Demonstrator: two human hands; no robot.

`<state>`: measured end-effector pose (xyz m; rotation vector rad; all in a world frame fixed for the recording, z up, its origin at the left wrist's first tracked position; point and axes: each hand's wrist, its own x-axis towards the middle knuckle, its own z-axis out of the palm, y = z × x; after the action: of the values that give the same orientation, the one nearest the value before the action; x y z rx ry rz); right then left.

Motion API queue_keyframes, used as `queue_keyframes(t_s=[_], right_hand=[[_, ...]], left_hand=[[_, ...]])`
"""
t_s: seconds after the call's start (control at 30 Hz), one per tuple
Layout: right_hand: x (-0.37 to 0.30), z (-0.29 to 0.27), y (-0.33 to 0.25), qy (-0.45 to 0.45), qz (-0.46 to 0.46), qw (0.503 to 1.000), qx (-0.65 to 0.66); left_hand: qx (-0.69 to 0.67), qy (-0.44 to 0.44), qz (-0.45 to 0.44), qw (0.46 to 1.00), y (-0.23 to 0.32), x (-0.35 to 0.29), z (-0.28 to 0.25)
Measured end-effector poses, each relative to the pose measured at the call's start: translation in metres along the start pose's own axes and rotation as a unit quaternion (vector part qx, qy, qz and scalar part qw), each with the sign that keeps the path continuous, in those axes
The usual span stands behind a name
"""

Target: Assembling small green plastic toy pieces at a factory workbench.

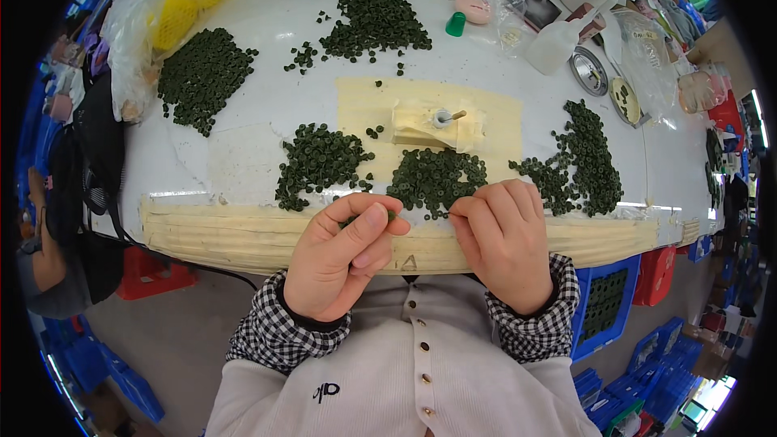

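My left hand [344,247] is closed, its thumb laid across curled fingers. Small dark green round pieces [354,219] peek out between them. At the table's front edge my right hand [510,239] has its fingers pressed together, the tips touching the near edge of a middle pile of dark green round pieces [437,178]. What those fingertips hold, if anything, is hidden. Beside my left hand lies another pile of the pieces [320,163]. Behind the middle pile, a taped block [421,125] carries a small upright pin [449,117].
More green pieces are heaped at the far left [206,77], far middle [376,24] and right [591,158]. A white bottle [554,44], a round metal tin [588,70] and plastic bags stand at the back right. A blue crate [605,307] sits below the table's right side.
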<state>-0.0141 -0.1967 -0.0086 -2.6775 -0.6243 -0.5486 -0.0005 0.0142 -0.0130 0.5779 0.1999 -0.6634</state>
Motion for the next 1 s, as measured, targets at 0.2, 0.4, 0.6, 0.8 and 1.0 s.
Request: queue_keyframes(t_s=[0.2, 0.4, 0.6, 0.8, 1.0], right_hand=[[0.001, 0.001, -0.001, 0.055, 0.043, 0.993, 0.096], [-0.008, 0.001, -0.005, 0.099, 0.17, 0.941, 0.276], [-0.01, 0.0, -0.005, 0.086, 0.243, 0.893, 0.369], [-0.005, -0.004, -0.002, 0.09, 0.189, 0.933, 0.291], [-0.007, -0.003, -0.004, 0.094, 0.259, 0.877, 0.394]], left_hand=[[0.016, -0.001, 0.001, 1.0, -0.002, 0.0, 0.002], [0.03, 0.003, -0.001, 1.0, -0.002, -0.001, 0.003], [0.046, 0.009, 0.002, 0.999, -0.004, -0.001, 0.004], [0.049, 0.013, 0.004, 0.999, -0.005, -0.001, 0.005], [0.062, 0.016, -0.001, 0.998, -0.005, -0.001, 0.007]])
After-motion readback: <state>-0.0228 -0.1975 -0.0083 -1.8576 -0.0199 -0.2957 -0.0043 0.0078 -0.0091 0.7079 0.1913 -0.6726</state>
